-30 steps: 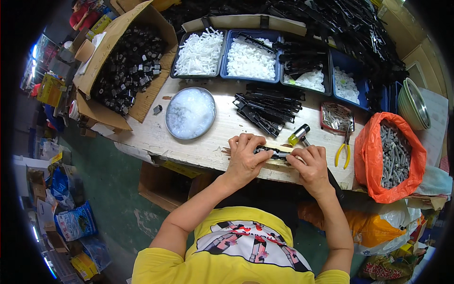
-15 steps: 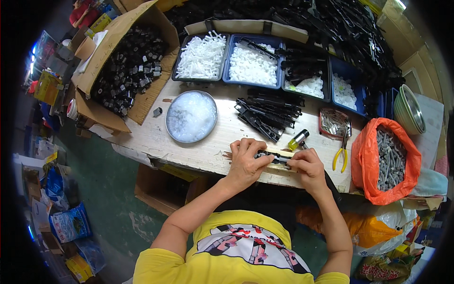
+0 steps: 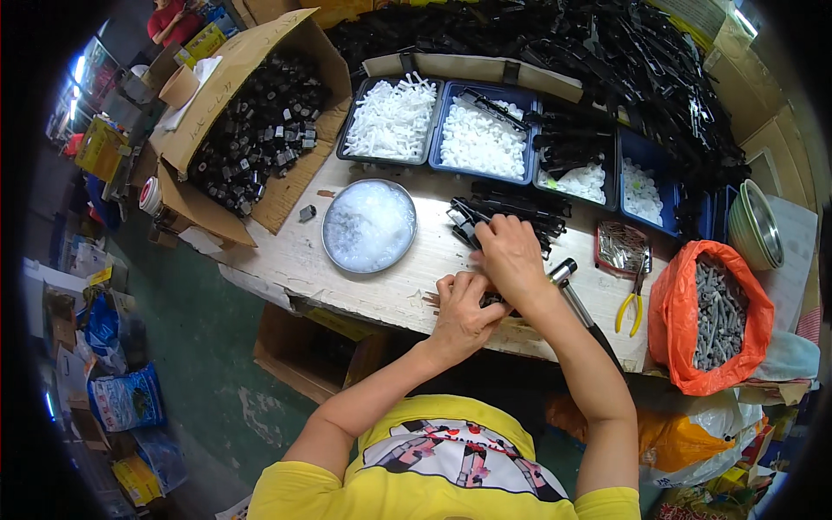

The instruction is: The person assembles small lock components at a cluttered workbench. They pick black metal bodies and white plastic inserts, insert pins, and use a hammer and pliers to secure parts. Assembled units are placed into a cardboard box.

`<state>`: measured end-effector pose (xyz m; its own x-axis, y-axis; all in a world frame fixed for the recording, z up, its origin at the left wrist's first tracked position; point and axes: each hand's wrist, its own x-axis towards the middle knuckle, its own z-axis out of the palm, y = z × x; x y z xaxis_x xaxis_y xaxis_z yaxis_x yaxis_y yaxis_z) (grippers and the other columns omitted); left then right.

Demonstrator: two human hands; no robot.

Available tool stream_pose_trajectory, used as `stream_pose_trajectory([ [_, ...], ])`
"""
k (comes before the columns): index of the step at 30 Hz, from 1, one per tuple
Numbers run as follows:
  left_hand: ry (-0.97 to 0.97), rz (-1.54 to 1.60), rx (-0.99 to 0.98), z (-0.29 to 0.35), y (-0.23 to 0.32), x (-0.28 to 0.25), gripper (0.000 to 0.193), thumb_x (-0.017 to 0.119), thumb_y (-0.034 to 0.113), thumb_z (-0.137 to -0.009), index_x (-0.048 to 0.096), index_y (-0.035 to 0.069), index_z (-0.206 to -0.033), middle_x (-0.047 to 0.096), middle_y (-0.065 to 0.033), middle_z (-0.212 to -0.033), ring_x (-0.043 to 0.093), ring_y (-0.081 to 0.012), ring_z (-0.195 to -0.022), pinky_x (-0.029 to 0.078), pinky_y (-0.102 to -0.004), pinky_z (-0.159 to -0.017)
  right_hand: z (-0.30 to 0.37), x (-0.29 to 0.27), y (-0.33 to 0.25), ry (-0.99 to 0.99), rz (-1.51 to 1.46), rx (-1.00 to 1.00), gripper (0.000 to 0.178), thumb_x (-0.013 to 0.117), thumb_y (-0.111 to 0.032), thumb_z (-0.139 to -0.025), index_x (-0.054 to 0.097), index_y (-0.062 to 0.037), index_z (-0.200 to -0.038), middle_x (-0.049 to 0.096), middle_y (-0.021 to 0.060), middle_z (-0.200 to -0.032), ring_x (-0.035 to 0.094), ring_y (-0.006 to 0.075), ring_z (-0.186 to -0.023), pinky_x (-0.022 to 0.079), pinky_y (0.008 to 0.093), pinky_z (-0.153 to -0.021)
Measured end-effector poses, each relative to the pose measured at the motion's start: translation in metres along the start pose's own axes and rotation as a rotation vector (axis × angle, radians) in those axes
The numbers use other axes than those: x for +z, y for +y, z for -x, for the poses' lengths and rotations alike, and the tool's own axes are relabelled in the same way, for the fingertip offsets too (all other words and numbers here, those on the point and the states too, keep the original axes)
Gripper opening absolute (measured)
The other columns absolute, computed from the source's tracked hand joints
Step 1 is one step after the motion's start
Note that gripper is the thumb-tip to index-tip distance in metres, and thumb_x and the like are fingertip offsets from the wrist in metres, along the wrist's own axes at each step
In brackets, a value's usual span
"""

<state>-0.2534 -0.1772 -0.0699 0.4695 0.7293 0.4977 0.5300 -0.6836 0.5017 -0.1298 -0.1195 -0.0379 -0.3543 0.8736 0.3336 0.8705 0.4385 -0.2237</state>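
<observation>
My left hand [image 3: 464, 316] rests at the front edge of the workbench, its fingers closed round a slim black part [image 3: 492, 300], mostly covered by the hands. Crossing above it, my right hand [image 3: 513, 260] reaches to the near side of a pile of long black parts [image 3: 529, 204]. Its fingers are bent and drawn together; their tips and whatever lies between them are hidden. Just right of the right wrist lies a screwdriver-like tool with a shiny metal collar [image 3: 563, 270], its other end covered by the forearm.
A round tray of clear small pieces [image 3: 370, 227] stands left of the hands. Behind are bins of white plastic parts [image 3: 481, 139] and a carton of black knobs [image 3: 260, 130]. At right are a red pin box [image 3: 620, 243], yellow-handled pliers [image 3: 630, 312] and an orange bag of screws [image 3: 680, 321].
My right hand has left the part held by the left hand and moved up and left to the black pile. The left hand keeps its hold. The whole view has shifted slightly.
</observation>
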Motion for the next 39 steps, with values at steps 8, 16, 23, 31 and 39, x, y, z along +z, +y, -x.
stream_pose_trajectory([
  [8,0.007,0.051,-0.021,0.002,0.001,-0.002,0.015,0.068,0.011,-0.065,0.065,0.015,-0.079,0.054,-0.0018,-0.093,0.047,-0.0215,-0.093,0.027,-0.0383,-0.08,0.001,-0.011,0.016,0.022,-0.192,0.092,0.017,0.052,-0.004,-0.071,0.055,-0.0022,-0.087,0.057,0.0147,-0.084,0.054,0.0304,-0.079,0.038,0.0407,-0.072],
  [16,0.05,0.2,-0.169,0.006,-0.003,-0.022,0.029,0.07,0.011,-0.066,0.063,0.008,-0.095,0.057,-0.0049,-0.1,0.047,-0.0212,-0.096,0.029,-0.0336,-0.082,0.053,-0.059,0.024,0.088,-0.466,0.292,0.03,0.063,-0.017,-0.078,0.053,-0.0006,-0.1,0.055,0.0165,-0.089,0.057,0.0313,-0.083,0.046,0.0362,-0.068],
  [23,0.12,0.188,-0.242,0.02,-0.013,-0.037,0.033,0.071,0.012,-0.065,0.063,0.01,-0.097,0.056,-0.0027,-0.099,0.045,-0.0204,-0.094,0.029,-0.0341,-0.08,0.086,-0.047,0.003,-0.01,-0.232,0.087,0.029,0.068,-0.018,-0.072,0.058,-0.0054,-0.096,0.051,0.0084,-0.088,0.05,0.0256,-0.083,0.038,0.0363,-0.07],
  [31,0.105,0.138,-0.241,0.022,-0.018,-0.035,0.034,0.071,0.013,-0.065,0.063,0.01,-0.098,0.055,-0.0027,-0.098,0.045,-0.0204,-0.093,0.029,-0.034,-0.079,0.083,-0.03,-0.01,-0.041,-0.189,0.041,0.027,0.068,-0.02,-0.072,0.058,-0.0077,-0.095,0.049,0.0066,-0.089,0.046,0.0226,-0.087,0.031,0.0375,-0.074],
  [39,0.046,0.107,-0.24,0.018,-0.017,-0.036,0.034,0.072,0.012,-0.066,0.063,0.007,-0.098,0.056,-0.0052,-0.098,0.045,-0.0219,-0.093,0.031,-0.0334,-0.079,0.078,-0.025,-0.011,-0.092,-0.115,0.035,0.028,0.067,-0.022,-0.073,0.058,-0.0084,-0.096,0.05,0.0066,-0.091,0.045,0.0232,-0.088,0.031,0.0394,-0.075],
])
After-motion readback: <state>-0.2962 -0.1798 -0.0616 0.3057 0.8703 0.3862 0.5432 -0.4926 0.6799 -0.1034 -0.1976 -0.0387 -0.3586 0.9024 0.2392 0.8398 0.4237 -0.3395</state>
